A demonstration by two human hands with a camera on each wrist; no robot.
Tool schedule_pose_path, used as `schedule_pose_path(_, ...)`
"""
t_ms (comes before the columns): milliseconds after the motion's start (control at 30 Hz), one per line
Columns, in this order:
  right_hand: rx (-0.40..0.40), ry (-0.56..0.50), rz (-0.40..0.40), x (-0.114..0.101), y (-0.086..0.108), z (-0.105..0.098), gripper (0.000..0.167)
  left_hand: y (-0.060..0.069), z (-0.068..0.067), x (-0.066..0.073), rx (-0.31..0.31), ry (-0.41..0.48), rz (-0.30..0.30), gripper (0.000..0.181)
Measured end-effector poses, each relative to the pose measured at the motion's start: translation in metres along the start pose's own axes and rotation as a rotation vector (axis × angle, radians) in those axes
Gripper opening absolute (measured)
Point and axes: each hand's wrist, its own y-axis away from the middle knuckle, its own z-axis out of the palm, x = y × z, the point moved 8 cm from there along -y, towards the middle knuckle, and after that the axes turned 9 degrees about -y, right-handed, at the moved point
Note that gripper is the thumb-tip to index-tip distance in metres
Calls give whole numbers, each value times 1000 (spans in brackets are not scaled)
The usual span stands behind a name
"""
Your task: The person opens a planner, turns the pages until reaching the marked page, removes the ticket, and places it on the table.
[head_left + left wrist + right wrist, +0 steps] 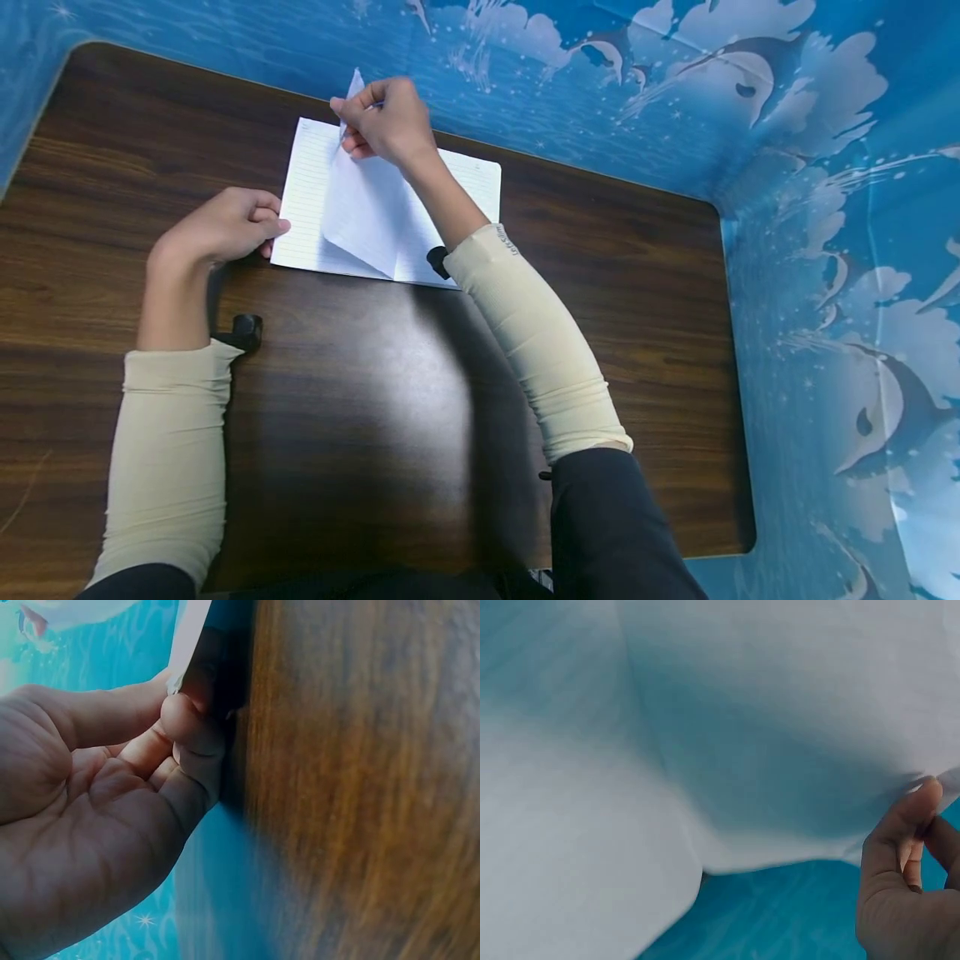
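Observation:
An open notebook [302, 187] with lined pages lies near the far side of the brown table. My left hand [221, 227] holds its left edge; in the left wrist view, the thumb and curled fingers pinch the white notebook edge [187, 645] just above the wood. Over the middle of the book, my right hand [396, 123] pinches the upper corner of a raised page [363, 200]. This page stands tilted between the two sides, its lower edge bowed. Close up in the right wrist view, thumb and finger grip the creased page [780, 765] at its border.
The dark wood table [360, 400] has rounded corners and a light patch of glare. A blue sheet [525, 67] printed with dolphins hangs along the back and right. Black wrist-camera mounts [246, 332] sit by both wrists, above cream sleeves [168, 450].

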Motion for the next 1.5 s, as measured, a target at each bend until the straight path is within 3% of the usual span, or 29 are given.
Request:
schedule_pose_path(167,27,97,55,12,-11,28,21,1,1,-3,-23,17,-12,27)
schedule_pose_path(333,78,121,114,36,-18,42,20,-2,8,0,-26,59,6,31)
schedule_pose_path(567,123,225,99,56,-25,55,19,-4,11,3,-21,194,-17,51)
schedule_pose_path(700,136,284,87,60,-25,58,15,-4,8,4,-17,135,-20,46)
schedule_pose_path(867,79,342,63,62,-24,61,11,-3,6,8,5,88,-8,43)
schedule_pose_path(1033,47,397,53,63,-27,53,10,-2,4,7,19,73,-28,44)
schedule_pose_path(1300,29,523,-30,53,-31,30,16,2,0,0,41,60,-56,42)
schedule_pose_path(1500,62,556,10,56,-34,-13,29,3,0,2,50,32,-41,41)
